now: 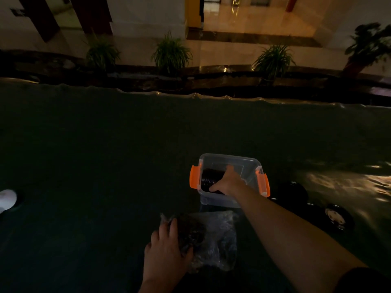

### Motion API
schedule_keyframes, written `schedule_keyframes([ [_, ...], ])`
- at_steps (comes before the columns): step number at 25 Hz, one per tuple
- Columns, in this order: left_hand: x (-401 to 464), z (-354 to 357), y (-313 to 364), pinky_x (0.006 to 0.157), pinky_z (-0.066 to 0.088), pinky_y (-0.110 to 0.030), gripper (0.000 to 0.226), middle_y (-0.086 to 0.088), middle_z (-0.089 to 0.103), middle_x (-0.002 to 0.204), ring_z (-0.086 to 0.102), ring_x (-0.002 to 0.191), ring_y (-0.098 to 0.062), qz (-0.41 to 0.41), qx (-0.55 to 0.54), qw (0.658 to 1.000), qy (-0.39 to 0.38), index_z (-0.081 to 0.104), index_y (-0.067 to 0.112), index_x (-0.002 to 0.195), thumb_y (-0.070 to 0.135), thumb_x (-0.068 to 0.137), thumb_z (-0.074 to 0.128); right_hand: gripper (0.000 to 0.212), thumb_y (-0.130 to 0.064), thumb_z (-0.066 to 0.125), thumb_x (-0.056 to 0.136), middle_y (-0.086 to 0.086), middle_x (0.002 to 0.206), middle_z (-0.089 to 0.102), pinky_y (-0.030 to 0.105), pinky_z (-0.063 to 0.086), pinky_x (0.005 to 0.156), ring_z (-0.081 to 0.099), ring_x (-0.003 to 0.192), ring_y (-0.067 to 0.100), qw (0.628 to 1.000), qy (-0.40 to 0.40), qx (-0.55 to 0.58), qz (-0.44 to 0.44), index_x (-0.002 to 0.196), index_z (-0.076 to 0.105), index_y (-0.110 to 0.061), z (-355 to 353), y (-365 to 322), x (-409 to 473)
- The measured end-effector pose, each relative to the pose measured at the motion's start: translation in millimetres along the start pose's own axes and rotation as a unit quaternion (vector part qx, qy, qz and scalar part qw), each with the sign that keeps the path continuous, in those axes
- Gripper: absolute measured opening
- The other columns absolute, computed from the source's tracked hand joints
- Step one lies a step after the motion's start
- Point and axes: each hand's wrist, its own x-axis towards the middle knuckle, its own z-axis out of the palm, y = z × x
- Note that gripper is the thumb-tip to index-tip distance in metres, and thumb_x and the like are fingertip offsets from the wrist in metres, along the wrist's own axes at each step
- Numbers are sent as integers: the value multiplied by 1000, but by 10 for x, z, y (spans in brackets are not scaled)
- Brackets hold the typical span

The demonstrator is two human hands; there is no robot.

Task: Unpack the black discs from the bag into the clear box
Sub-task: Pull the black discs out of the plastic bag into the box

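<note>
A clear box [249, 166] with orange latches stands on the dark cloth ahead of me. A row of black discs [208, 179] stands on edge inside its left half. My right hand [227, 182] reaches down into the box and rests against those discs, fingers closed around the nearest ones. Nearer to me lies a crumpled clear plastic bag [220, 240] with dark discs inside. My left hand [167, 248] grips the bag's left end, where a dark clump [190, 231] bulges through the plastic.
Dark round lids or discs [293, 192] lie right of the box, one with a shiny face [336, 216]. A white shoe [7, 200] shows at the far left. The cloth ends at a wrinkled far edge [196, 95], with potted plants [170, 53] beyond.
</note>
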Motion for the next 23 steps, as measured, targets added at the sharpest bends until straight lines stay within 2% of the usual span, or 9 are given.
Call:
schedule_keyframes([
  [3, 0, -15, -38, 108, 44, -46, 100, 1, 25, 161, 35, 141, -22, 4, -1, 1000, -1, 9, 34, 156, 78, 76, 52, 115, -24, 96, 67, 9, 145, 52, 55, 43, 111, 50, 134, 32, 999, -1, 27, -17, 157, 25, -17, -32, 34, -8],
  [5, -10, -26, -55, 107, 45, -46, 102, 0, 26, 160, 36, 141, -23, 4, -4, 1000, 0, 9, 35, 155, 80, 74, 52, 105, -29, 93, 72, 8, 142, 54, 55, 46, 109, 53, 131, 31, 999, 8, 33, -31, 155, 29, -18, -72, 42, -47],
  [7, -11, -33, -72, 105, 47, -46, 105, -2, 28, 158, 38, 139, -24, 0, -15, 1000, 3, 11, 36, 155, 83, 70, 50, 85, -32, 86, 82, 7, 139, 57, 51, 51, 104, 57, 127, 27, 996, 50, 47, -63, 150, 36, -20, -165, 27, -166],
  [9, 2, -47, -96, 105, 47, -48, 108, -4, 27, 159, 38, 139, -26, -6, -21, 1000, -1, 12, 36, 155, 86, 67, 48, 59, -33, 79, 89, -1, 129, 62, 39, 57, 90, 62, 116, 17, 984, 113, 62, -120, 139, 48, -25, -261, 57, -419],
  [11, 1, -74, -118, 107, 45, -50, 110, -5, 26, 161, 36, 141, -28, -1, -18, 1000, -14, 11, 36, 156, 89, 66, 46, 27, -36, 74, 93, -13, 106, 67, 20, 52, 71, 65, 94, 1, 969, 163, 59, -177, 116, 61, -30, -313, 171, -794],
  [13, -10, -98, -142, 105, 45, -50, 108, -5, 30, 159, 39, 139, -27, 12, -11, 1000, -8, 14, 35, 155, 90, 67, 41, 5, -36, 69, 96, -14, 84, 69, 12, 47, 59, 67, 81, -5, 967, 149, 50, -200, 92, 65, -34, -274, 375, -1169],
  [16, -38, -122, -265, 99, 49, -47, 99, -4, 43, 150, 46, 131, -25, 16, -4, 999, 28, 28, 27, 150, 87, 70, 29, 20, -30, 63, 100, -7, 77, 72, 14, 45, 59, 68, 72, -2, 989, 67, 18, -129, 82, 70, -27, -16, 746, -1540],
  [19, -1, -129, -400, 100, 47, -48, 97, -4, 45, 148, 44, 131, -25, 29, 23, 999, 5, 35, 24, 149, 82, 73, 24, 31, -21, 59, 103, 1, 75, 73, 19, 49, 62, 68, 66, 2, 998, -5, -31, -60, 76, 75, -17, 354, 1008, -1532],
  [23, 52, -105, -444, 109, 39, -52, 84, -4, 40, 152, 38, 137, -26, 90, 48, 994, -49, 32, 25, 151, 72, 81, 39, 30, -13, 64, 99, -7, 82, 74, 13, 51, 63, 69, 68, -3, 998, -22, 16, -54, 75, 74, -28, 738, 1035, -1398],
])
